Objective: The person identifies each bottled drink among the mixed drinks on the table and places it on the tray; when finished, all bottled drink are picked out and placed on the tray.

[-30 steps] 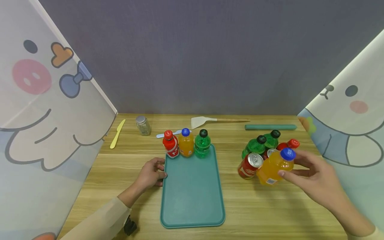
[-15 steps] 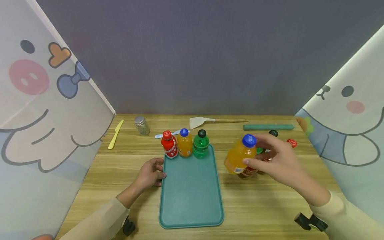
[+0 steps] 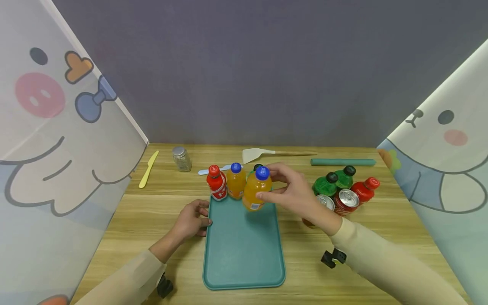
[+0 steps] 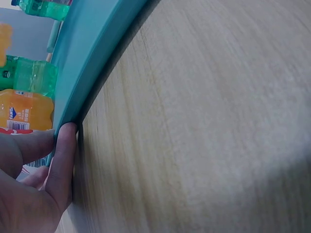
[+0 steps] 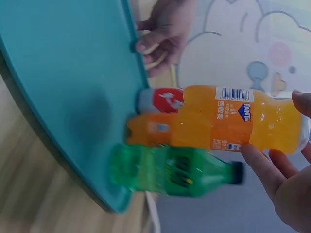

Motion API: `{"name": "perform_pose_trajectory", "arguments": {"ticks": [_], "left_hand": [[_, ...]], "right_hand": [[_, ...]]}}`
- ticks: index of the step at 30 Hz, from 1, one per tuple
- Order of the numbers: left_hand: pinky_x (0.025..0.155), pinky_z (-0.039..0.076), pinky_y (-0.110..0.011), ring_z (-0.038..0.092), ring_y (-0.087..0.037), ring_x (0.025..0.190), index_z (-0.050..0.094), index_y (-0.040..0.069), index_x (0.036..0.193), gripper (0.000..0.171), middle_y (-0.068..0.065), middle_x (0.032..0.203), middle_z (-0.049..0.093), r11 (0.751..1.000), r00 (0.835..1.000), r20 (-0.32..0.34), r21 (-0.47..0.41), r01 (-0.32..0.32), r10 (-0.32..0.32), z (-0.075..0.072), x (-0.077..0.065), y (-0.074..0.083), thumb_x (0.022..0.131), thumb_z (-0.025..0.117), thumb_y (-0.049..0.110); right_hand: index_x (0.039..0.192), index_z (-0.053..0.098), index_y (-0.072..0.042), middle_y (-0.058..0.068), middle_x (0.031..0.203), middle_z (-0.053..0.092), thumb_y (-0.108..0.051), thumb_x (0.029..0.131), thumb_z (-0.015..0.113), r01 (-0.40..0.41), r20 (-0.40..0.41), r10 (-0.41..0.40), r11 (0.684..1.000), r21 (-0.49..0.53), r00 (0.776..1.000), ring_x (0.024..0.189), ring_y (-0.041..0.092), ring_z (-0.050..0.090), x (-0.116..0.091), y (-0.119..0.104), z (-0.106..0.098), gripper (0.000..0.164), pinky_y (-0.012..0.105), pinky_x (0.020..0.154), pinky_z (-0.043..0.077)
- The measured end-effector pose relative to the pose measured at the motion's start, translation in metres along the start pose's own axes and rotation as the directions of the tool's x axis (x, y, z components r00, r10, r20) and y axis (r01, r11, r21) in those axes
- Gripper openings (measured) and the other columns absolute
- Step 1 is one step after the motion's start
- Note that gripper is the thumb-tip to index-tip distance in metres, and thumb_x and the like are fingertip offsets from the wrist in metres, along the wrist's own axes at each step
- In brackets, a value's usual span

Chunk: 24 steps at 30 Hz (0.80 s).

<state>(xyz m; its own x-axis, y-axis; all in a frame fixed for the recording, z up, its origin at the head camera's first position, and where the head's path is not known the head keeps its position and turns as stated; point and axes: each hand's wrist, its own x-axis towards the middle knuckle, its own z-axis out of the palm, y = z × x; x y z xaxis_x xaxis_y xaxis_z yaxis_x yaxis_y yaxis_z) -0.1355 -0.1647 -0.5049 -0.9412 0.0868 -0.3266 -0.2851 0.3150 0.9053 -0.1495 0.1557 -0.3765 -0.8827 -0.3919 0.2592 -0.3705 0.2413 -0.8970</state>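
Observation:
My right hand grips a Fanta bottle near its top, thumb on one side, fingers on the other. The bottle is held upright above the teal tray. On the tray's far end stand a red soda bottle, a second orange soda bottle and a green soda bottle, which the held bottle mostly hides in the head view. My left hand pinches the tray's left rim, as the left wrist view shows, where its fingertips meet the edge.
Right of the tray cluster green bottles, a red bottle and soda cans. Along the back lie a spatula, a green rod and a blue knife. A jar and yellow knife are at left.
My right hand has carried the Fanta bottle leftward from the cluster of drinks to above the tray's far end. My left hand stays at the tray's rim.

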Motion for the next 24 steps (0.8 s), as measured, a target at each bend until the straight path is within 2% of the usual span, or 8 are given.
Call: {"name": "perform_pose_trajectory", "arguments": {"ticks": [4,8,12,16,24], "left_hand": [[0.051,0.063,-0.04,0.062,-0.02,0.067,0.053,-0.003,0.136,0.055,-0.016,0.101,0.056,1.0,1.0,0.001,0.006,-0.001,0.001,0.0,0.0,0.0,0.085,0.069,-0.015],[0.051,0.062,-0.04,0.062,-0.021,0.068,0.053,-0.003,0.136,0.054,-0.017,0.101,0.056,1.0,1.0,0.006,0.009,-0.004,0.004,0.0,-0.001,0.001,0.085,0.07,-0.015],[0.052,0.063,-0.039,0.062,-0.02,0.068,0.053,-0.003,0.136,0.054,-0.016,0.101,0.056,1.0,1.0,0.004,-0.001,0.003,-0.003,0.001,-0.001,0.002,0.086,0.07,-0.014],[0.052,0.063,-0.039,0.062,-0.02,0.07,0.053,-0.003,0.136,0.054,-0.017,0.102,0.055,1.0,1.0,0.002,0.005,0.007,-0.007,0.001,-0.001,0.003,0.086,0.069,-0.014],[0.052,0.063,-0.04,0.062,-0.02,0.07,0.054,-0.002,0.135,0.054,-0.016,0.101,0.056,1.0,1.0,-0.011,0.018,0.013,-0.013,0.002,-0.001,0.004,0.085,0.07,-0.014]], "right_hand": [[0.127,0.064,-0.014,0.007,0.119,0.071,-0.013,0.08,0.089,-0.037,0.016,0.037,0.999,0.0,0.999,0.105,0.027,0.07,0.009,0.015,0.021,0.053,0.031,0.079,0.065],[0.125,0.064,-0.016,0.003,0.118,0.071,-0.02,0.081,0.089,-0.052,0.038,0.053,0.998,-0.035,0.998,0.103,0.023,0.07,0.012,0.026,0.036,0.051,0.028,0.079,0.065],[0.123,0.064,-0.018,-0.002,0.117,0.07,-0.024,0.081,0.09,-0.048,0.047,0.051,0.997,-0.063,0.998,0.104,0.02,0.07,0.011,0.036,0.047,0.049,0.027,0.078,0.065],[0.123,0.064,-0.017,0.0,0.119,0.07,-0.021,0.081,0.089,-0.046,0.06,0.049,0.998,-0.051,0.997,0.106,0.022,0.07,0.012,0.044,0.055,0.049,0.027,0.079,0.065],[0.123,0.064,-0.016,0.002,0.12,0.069,-0.018,0.081,0.089,-0.073,0.067,0.077,0.995,-0.062,0.995,0.108,0.025,0.069,0.013,0.046,0.064,0.049,0.039,0.082,0.066]]}}
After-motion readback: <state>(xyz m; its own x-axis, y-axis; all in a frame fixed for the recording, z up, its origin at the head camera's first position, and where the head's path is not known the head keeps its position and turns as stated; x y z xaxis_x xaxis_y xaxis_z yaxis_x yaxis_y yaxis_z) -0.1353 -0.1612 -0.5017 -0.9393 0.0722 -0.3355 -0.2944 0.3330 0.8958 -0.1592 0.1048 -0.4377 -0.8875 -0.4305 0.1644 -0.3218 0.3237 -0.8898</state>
